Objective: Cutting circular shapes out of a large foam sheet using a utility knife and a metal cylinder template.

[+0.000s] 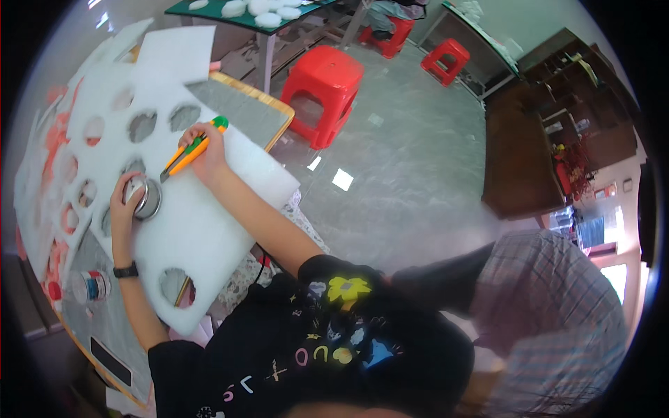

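A white foam sheet [202,233] with several round holes lies over the table. My left hand [124,196] is closed around a round metal-rimmed thing [152,202], like a can or ring, pressed against the foam. Its inside is partly covered by my fingers. To the right of it, my right hand [209,159] grips an orange and green utility knife [189,155]. The knife's blade points down and left, close to the metal rim; I cannot tell whether it touches the foam. A dark band is on my left wrist.
More holed foam sheets and pink pieces [52,167] lie at the left. A clear bottle [90,286] and a phone [111,361] are near the table's lower edge. Red stools [324,73] stand beyond the table. Round white foam pieces [268,10] sit on a green table.
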{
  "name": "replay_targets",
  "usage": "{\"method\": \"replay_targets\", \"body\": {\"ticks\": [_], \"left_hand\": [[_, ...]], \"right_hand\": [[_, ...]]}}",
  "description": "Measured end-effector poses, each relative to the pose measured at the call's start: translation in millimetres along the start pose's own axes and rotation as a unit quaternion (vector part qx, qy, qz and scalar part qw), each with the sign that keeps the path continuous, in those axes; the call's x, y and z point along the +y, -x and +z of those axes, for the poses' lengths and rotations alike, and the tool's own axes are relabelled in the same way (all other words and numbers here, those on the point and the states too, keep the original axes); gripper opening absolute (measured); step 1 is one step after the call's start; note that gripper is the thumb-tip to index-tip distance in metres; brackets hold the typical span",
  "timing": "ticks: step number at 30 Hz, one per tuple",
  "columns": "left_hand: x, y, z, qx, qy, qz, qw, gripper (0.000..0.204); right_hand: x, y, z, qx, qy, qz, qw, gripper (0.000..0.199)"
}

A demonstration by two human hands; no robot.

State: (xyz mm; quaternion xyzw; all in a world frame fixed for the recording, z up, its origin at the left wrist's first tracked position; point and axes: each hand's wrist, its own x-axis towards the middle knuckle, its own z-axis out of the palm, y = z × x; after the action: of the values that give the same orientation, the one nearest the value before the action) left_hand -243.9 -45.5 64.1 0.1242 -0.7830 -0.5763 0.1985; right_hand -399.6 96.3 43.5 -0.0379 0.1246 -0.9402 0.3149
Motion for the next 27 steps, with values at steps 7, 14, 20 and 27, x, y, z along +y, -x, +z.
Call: {"method": "replay_targets", "body": {"ticks": [7,14,20,27], "left_hand": [[-3,0,-7,0.000,-0.060,0.022,0.998,0.044],[-2,-12,9,-0.002,-0.057,0.022,0.998,0.037],[-5,0,-2,0.001,-0.079,0.024,0.997,0.037],[1,-1,1,0.002,-0.059,0.030,0.998,0.038]], "right_hand": [[-1,-22,-32,-0.124,-0.052,0.045,0.990,0.025],[-26,-7,-7,-0.093,0.006,0.060,0.994,0.016],[-16,2,1,-0.032,0.041,0.035,0.998,0.016],[-18,2,6,-0.039,0.035,0.032,0.998,0.015]]}}
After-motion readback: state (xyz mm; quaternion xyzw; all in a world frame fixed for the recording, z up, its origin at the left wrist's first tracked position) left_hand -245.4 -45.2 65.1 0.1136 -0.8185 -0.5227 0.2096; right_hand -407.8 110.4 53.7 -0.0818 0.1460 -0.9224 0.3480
